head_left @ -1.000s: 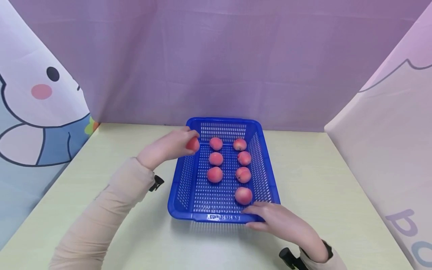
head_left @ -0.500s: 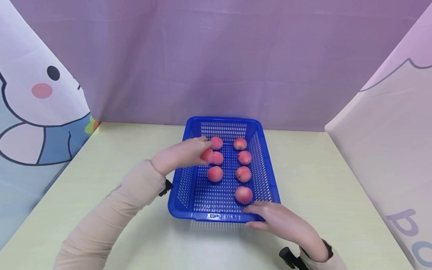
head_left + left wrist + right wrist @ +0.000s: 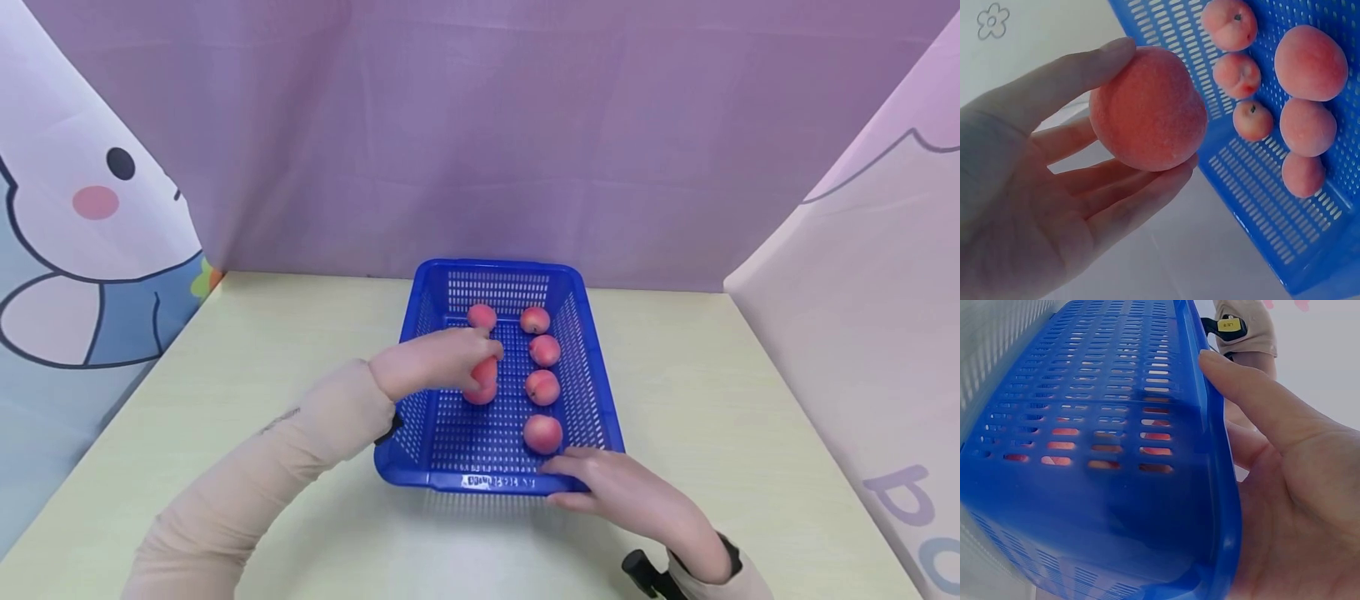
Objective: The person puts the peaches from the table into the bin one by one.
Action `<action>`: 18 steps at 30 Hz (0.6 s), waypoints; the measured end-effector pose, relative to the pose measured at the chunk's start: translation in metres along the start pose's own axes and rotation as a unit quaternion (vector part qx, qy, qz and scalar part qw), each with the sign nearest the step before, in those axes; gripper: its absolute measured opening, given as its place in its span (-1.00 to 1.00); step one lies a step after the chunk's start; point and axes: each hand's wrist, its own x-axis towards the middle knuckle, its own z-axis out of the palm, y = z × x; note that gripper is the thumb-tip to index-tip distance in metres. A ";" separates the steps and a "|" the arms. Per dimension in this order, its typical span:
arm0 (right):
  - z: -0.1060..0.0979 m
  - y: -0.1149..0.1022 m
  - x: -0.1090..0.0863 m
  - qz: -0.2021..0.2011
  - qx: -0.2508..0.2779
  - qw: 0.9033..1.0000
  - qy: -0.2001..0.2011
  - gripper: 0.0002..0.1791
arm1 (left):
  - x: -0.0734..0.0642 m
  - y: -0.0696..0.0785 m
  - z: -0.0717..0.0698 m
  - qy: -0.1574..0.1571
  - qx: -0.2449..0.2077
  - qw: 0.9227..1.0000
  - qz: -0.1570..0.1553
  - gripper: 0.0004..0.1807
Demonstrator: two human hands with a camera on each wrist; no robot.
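Observation:
A blue plastic basket [image 3: 405, 478] with slotted walls stands on the table, with two columns of peaches inside. My left hand [image 3: 442, 360] holds a peach [image 3: 1150, 109] above the left column, thumb on one side and fingers on the other. Behind it lies a far peach [image 3: 482, 316]; a near peach [image 3: 477, 395] shows partly below it, and the hand hides the one between. Several peaches make up the right column, the nearest peach [image 3: 542, 434] close to my right hand [image 3: 626, 496]. That hand grips the basket's near right rim [image 3: 1225, 506], thumb outside and fingers over it.
The pale table [image 3: 712, 400] extends to both sides of the basket. A purple cloth [image 3: 480, 150] hangs close behind the basket's far end, with printed cartoon panels left and right. Black wrist mounts stick out below both hands.
My left hand has carried the peach rightward and nearer, from the basket's left rim to over the left column. The right hand has stayed on the rim.

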 end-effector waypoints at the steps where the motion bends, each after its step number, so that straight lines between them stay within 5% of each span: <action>1: 0.000 0.000 0.000 0.000 -0.001 1.000 0.001 -0.72 | 0.001 0.001 0.001 -0.003 0.007 1.000 0.003 -0.60; 14: 0.000 0.000 0.000 -0.005 -0.006 1.000 0.002 -0.71 | 0.013 0.014 0.009 -0.048 0.064 0.996 0.050 -0.61; 18: -0.001 0.000 0.000 -0.011 -0.008 1.000 0.007 -0.70 | 0.016 0.018 0.011 -0.071 0.040 0.996 0.030 -0.69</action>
